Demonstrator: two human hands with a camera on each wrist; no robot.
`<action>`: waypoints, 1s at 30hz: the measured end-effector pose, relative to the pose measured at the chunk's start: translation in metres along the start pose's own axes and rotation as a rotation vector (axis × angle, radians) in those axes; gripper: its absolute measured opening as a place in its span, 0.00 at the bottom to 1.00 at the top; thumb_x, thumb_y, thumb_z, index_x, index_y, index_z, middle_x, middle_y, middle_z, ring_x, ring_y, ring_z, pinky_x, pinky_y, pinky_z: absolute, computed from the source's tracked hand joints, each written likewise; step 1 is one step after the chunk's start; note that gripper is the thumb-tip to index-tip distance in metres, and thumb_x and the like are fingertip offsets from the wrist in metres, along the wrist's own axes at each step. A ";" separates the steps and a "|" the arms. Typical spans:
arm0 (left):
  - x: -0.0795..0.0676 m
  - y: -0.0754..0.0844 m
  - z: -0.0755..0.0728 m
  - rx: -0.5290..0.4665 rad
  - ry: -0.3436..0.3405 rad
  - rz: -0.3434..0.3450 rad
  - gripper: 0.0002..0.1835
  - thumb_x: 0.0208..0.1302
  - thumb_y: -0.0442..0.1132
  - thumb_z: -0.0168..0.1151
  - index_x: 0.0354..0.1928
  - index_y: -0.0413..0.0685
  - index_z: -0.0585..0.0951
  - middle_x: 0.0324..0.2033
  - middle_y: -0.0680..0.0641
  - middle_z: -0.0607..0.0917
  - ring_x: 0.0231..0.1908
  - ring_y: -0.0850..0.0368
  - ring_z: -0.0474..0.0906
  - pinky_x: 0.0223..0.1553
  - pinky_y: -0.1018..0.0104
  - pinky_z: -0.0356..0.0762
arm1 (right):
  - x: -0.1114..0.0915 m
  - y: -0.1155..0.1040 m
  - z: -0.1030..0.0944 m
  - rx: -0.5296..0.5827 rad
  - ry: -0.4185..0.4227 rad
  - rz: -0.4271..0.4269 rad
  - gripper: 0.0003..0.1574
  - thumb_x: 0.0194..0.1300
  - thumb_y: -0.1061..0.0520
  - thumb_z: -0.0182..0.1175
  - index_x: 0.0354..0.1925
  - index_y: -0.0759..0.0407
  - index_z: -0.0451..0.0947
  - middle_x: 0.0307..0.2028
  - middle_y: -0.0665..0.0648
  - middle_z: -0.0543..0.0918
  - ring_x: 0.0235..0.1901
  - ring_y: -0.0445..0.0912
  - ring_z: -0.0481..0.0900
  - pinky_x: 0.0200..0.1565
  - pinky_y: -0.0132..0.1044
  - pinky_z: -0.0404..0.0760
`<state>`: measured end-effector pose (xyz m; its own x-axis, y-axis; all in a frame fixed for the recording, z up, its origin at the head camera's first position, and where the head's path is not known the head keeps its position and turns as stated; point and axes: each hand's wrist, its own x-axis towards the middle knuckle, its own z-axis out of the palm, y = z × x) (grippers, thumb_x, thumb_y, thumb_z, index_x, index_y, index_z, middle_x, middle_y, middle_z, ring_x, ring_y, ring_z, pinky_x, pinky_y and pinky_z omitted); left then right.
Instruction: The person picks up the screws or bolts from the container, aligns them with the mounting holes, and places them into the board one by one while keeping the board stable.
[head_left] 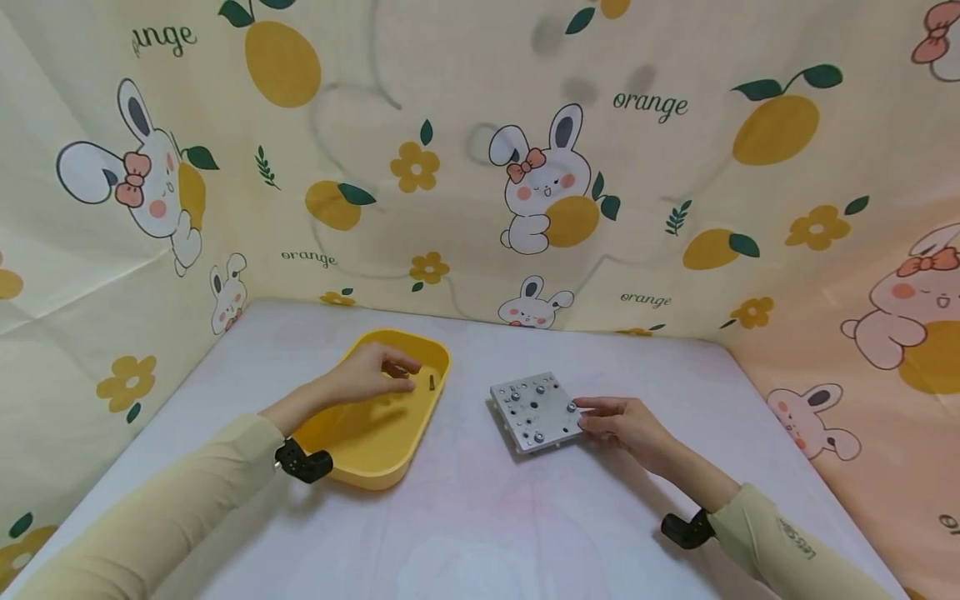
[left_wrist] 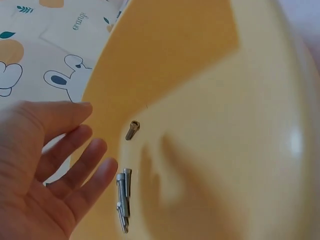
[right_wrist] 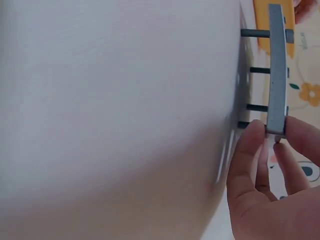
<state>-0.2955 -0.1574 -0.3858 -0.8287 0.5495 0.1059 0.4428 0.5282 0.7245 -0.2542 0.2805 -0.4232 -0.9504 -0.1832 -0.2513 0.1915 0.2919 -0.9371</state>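
Note:
My left hand (head_left: pixel 367 373) hovers over a yellow tray (head_left: pixel 390 477), its fingers loosely spread and nothing between them. Inside the tray, a dark socket-head screw (left_wrist: pixel 132 130) lies beyond the fingertips in the left wrist view. Several silver screws (left_wrist: pixel 123 195) lie bunched beside the little-finger side. With thumb and fingers, my right hand (head_left: pixel 630 429) pinches the near right edge of a square metal plate (head_left: pixel 555 417). Screw heads and holes dot the plate's upper face. In the right wrist view, dark screw shanks (right_wrist: pixel 257 70) stick out from its underside toward the table.
The tray stands left of the plate on a white-covered table (head_left: pixel 480 533). Behind and at both sides rises a printed cloth (head_left: pixel 450 67) with rabbits and oranges. Each wrist wears a black camera, the left one (head_left: pixel 303 461) close to the tray's rim.

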 end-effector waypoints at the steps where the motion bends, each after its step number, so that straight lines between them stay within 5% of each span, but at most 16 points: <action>1: 0.001 -0.002 -0.001 -0.014 -0.011 -0.001 0.17 0.62 0.34 0.69 0.52 0.36 0.83 0.48 0.40 0.85 0.45 0.52 0.83 0.49 0.59 0.79 | 0.000 0.001 0.000 0.011 -0.007 0.000 0.29 0.62 0.61 0.67 0.61 0.65 0.76 0.41 0.59 0.85 0.36 0.47 0.81 0.36 0.36 0.80; 18: 0.033 -0.010 -0.004 0.080 -0.167 0.022 0.13 0.57 0.34 0.73 0.45 0.40 0.87 0.41 0.45 0.88 0.40 0.55 0.84 0.43 0.65 0.80 | 0.000 0.013 -0.003 0.220 -0.111 0.046 0.35 0.65 0.62 0.65 0.67 0.67 0.68 0.39 0.59 0.84 0.34 0.45 0.81 0.37 0.35 0.83; 30: 0.050 -0.021 0.008 -0.038 -0.216 -0.029 0.13 0.56 0.26 0.71 0.45 0.40 0.87 0.39 0.43 0.88 0.41 0.53 0.85 0.38 0.66 0.82 | 0.001 0.013 -0.005 0.222 -0.129 0.048 0.32 0.67 0.63 0.62 0.68 0.66 0.68 0.38 0.58 0.84 0.33 0.44 0.81 0.37 0.34 0.82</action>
<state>-0.3436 -0.1365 -0.4013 -0.7467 0.6624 -0.0611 0.4031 0.5236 0.7505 -0.2533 0.2886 -0.4345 -0.9026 -0.2965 -0.3121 0.2982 0.0924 -0.9500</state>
